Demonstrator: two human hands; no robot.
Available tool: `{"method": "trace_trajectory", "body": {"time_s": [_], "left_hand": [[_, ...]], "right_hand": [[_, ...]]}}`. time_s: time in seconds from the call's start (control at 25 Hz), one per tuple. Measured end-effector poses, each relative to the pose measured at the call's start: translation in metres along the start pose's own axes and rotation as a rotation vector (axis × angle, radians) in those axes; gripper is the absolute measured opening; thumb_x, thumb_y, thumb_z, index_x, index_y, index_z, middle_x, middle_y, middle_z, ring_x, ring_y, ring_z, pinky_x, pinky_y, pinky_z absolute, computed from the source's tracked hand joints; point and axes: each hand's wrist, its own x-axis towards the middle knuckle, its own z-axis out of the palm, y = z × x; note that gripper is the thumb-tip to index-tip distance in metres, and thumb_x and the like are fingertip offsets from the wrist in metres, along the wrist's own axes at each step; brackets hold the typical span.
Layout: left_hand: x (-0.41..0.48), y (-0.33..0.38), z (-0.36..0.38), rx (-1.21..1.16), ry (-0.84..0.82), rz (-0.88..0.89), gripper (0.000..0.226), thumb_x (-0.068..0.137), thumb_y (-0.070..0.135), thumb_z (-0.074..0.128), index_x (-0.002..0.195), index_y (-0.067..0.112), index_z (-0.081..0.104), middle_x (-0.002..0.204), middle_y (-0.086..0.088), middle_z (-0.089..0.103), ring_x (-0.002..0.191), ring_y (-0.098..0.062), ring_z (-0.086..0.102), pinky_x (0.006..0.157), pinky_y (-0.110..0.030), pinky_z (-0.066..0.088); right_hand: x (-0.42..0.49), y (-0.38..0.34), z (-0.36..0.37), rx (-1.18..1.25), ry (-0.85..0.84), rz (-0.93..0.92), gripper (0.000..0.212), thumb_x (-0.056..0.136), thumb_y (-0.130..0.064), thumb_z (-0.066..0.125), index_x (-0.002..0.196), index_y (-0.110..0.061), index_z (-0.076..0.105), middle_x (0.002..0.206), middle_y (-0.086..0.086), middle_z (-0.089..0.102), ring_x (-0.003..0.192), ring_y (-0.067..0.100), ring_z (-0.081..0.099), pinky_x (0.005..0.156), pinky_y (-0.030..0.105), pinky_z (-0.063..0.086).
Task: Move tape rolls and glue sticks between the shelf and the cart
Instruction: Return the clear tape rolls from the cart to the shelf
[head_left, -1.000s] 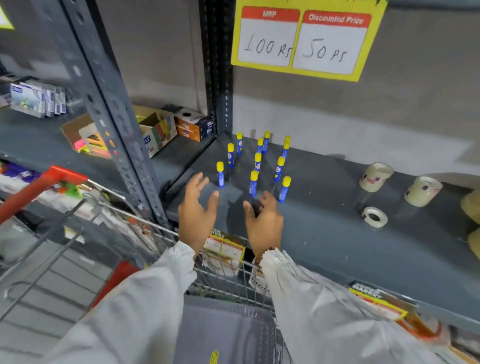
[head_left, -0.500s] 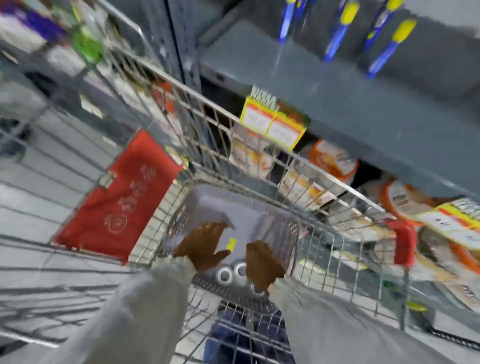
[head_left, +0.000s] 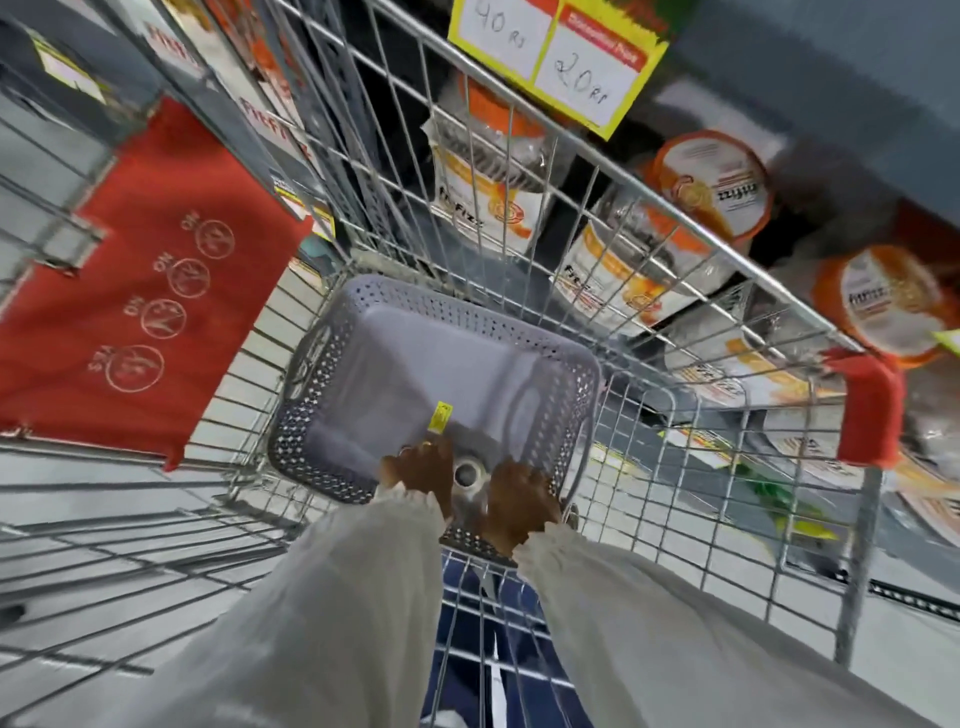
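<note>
Both hands are down in the near end of the grey perforated basket (head_left: 561, 364) that sits inside the wire cart (head_left: 675, 218). The left hand (head_left: 421, 475) and the right hand (head_left: 522, 501) flank a tape roll (head_left: 466, 474), which lies between them on the basket floor. Each hand curls toward the roll, but whether either grip has closed on it I cannot tell; the fingers are hidden from above.

The likely trouble is a loose pinch: a roll taken by its rim could slip and tumble back, or catch the basket wall on the way up. A second roll may lie under the wrists, too blurred to confirm.

A small yellow tag (head_left: 440, 417) lies just beyond the left hand. The cart's far wire wall stands between the basket and the shelf (head_left: 831, 67), where orange-lidded tubs (head_left: 711, 182) crowd under a yellow price card (head_left: 556, 57). The red seat flap (head_left: 140, 280) hangs on the left.
</note>
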Motion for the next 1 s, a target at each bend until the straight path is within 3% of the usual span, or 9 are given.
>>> {"method": "trace_trajectory", "body": {"time_s": [0.16, 0.24, 0.32, 0.44, 0.52, 0.6, 0.68, 0.84, 1.0], "left_hand": [[0.005, -0.004, 0.008, 0.074, 0.108, 0.010, 0.071, 0.074, 0.033, 0.072, 0.132, 0.008, 0.040, 0.108, -0.004, 0.064, 0.099, -0.021, 0.065, 0.079, -0.033, 0.051], [0.006, -0.004, 0.003, 0.101, 0.145, 0.027, 0.043, 0.071, 0.027, 0.074, 0.107, 0.006, 0.064, 0.078, -0.006, 0.072, 0.070, -0.019, 0.072, 0.058, -0.026, 0.055], [0.008, -0.005, -0.007, 0.007, 0.219, 0.035, 0.020, 0.067, 0.013, 0.076, 0.082, 0.001, 0.069, 0.058, -0.011, 0.069, 0.048, -0.021, 0.069, 0.041, -0.023, 0.052], [0.001, -0.011, -0.020, -0.136, 0.031, -0.060, 0.025, 0.086, 0.017, 0.062, 0.109, 0.010, 0.063, 0.100, -0.014, 0.070, 0.085, -0.029, 0.070, 0.066, -0.033, 0.056], [-0.011, -0.025, -0.033, -0.079, 0.147, -0.009, 0.039, 0.077, 0.021, 0.072, 0.112, 0.013, 0.060, 0.109, -0.015, 0.064, 0.089, -0.032, 0.067, 0.069, -0.038, 0.056], [-0.019, -0.040, -0.059, -0.015, 0.109, 0.036, 0.061, 0.078, 0.033, 0.067, 0.130, 0.013, 0.042, 0.132, -0.014, 0.046, 0.116, -0.032, 0.054, 0.090, -0.040, 0.050], [-0.032, -0.049, -0.100, -0.094, 0.048, 0.061, 0.068, 0.078, 0.038, 0.062, 0.134, 0.012, 0.035, 0.139, -0.013, 0.037, 0.128, -0.029, 0.041, 0.103, -0.038, 0.041], [-0.063, -0.059, -0.182, -0.264, 0.424, 0.184, 0.061, 0.068, 0.041, 0.053, 0.123, 0.015, 0.052, 0.128, -0.008, 0.050, 0.115, -0.030, 0.052, 0.090, -0.038, 0.047], [-0.084, -0.037, -0.256, -0.094, 0.952, 0.507, 0.052, 0.062, 0.048, 0.050, 0.098, 0.013, 0.066, 0.101, -0.008, 0.065, 0.090, -0.028, 0.067, 0.072, -0.032, 0.055]], "right_hand": [[-0.003, 0.004, -0.003, -0.066, 0.045, -0.057, 0.033, 0.096, -0.019, 0.045, 0.124, -0.002, 0.046, 0.130, 0.020, 0.049, 0.123, 0.035, 0.045, 0.097, 0.045, 0.048], [-0.006, 0.005, -0.004, -0.022, 0.073, -0.063, 0.033, 0.095, -0.017, 0.048, 0.126, -0.005, 0.044, 0.133, 0.016, 0.045, 0.124, 0.034, 0.042, 0.099, 0.044, 0.047], [-0.009, 0.005, -0.009, 0.030, 0.139, -0.109, 0.043, 0.091, -0.032, 0.057, 0.124, -0.007, 0.044, 0.133, 0.012, 0.044, 0.122, 0.031, 0.043, 0.097, 0.044, 0.048], [-0.017, 0.007, -0.026, 0.122, 0.106, -0.181, 0.074, 0.075, -0.061, 0.063, 0.124, -0.009, 0.048, 0.128, 0.010, 0.045, 0.118, 0.028, 0.043, 0.100, 0.043, 0.043], [-0.027, 0.005, -0.042, 0.177, 0.124, -0.208, 0.061, 0.077, -0.045, 0.068, 0.124, -0.011, 0.050, 0.127, 0.011, 0.045, 0.119, 0.029, 0.044, 0.099, 0.040, 0.043], [-0.039, -0.002, -0.062, 0.234, 0.207, -0.242, 0.047, 0.081, -0.025, 0.064, 0.124, -0.014, 0.050, 0.130, 0.011, 0.043, 0.120, 0.029, 0.044, 0.095, 0.037, 0.046], [-0.058, -0.010, -0.090, 0.316, 0.316, -0.283, 0.042, 0.081, -0.019, 0.061, 0.122, -0.014, 0.051, 0.130, 0.010, 0.043, 0.118, 0.029, 0.047, 0.091, 0.035, 0.047], [-0.090, -0.019, -0.153, 0.386, 0.771, -0.503, 0.048, 0.070, -0.008, 0.071, 0.117, -0.003, 0.061, 0.123, 0.020, 0.057, 0.108, 0.034, 0.061, 0.085, 0.035, 0.055], [-0.118, -0.008, -0.236, 0.500, 1.102, -0.559, 0.044, 0.071, -0.011, 0.072, 0.113, -0.003, 0.062, 0.120, 0.017, 0.060, 0.115, 0.022, 0.051, 0.099, 0.027, 0.042]]}}
